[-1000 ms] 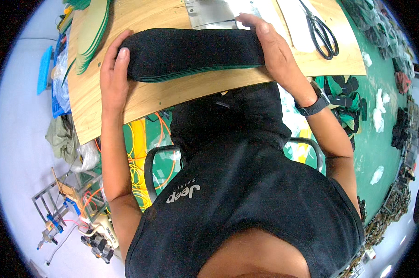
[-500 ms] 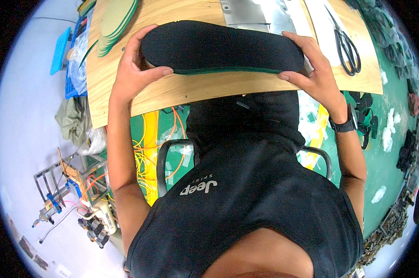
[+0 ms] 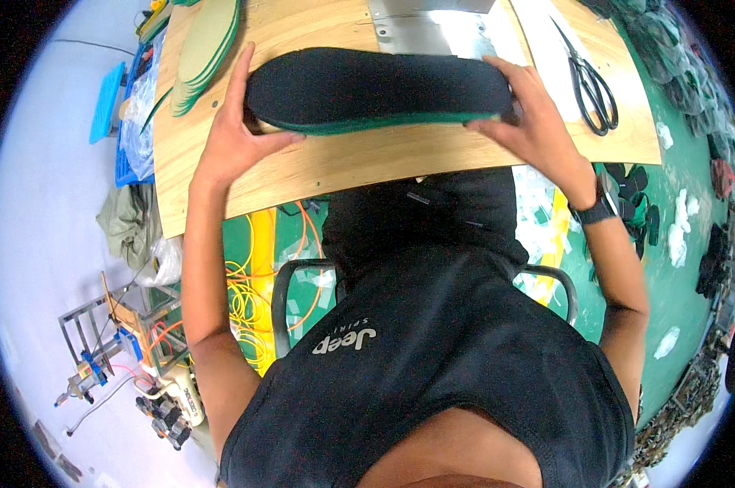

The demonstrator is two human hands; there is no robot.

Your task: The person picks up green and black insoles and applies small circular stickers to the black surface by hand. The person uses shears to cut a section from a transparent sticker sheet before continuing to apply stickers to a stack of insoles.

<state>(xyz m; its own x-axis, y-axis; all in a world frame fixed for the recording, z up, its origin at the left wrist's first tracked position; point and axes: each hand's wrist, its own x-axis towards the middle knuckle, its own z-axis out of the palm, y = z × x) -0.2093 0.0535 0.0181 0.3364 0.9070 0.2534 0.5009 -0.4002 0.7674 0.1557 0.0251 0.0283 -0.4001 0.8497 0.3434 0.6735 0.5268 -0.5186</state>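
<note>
A stack of shoe insoles (image 3: 376,85) with a black top and green layered edges lies lengthwise between my hands, over the near part of the wooden table. My left hand (image 3: 239,142) cups its left end, fingers stretched up along the side and thumb by the near edge. At the other end my right hand (image 3: 534,122) grips the stack, fingertips on the far edge and thumb at the near edge. Whether the stack rests on the table or hangs just above it, I cannot tell.
Pale green-edged insoles (image 3: 205,49) lie fanned at the table's far left. Black-handled scissors (image 3: 593,93) rest on a white sheet at the right. A metal plate (image 3: 432,32) sits beyond the stack. Cables (image 3: 250,301) run across the floor at left.
The stack shows more of its green near edge. My left fingers have straightened, and my right hand has come slightly left with its end of the stack. The whole view has shifted a little.
</note>
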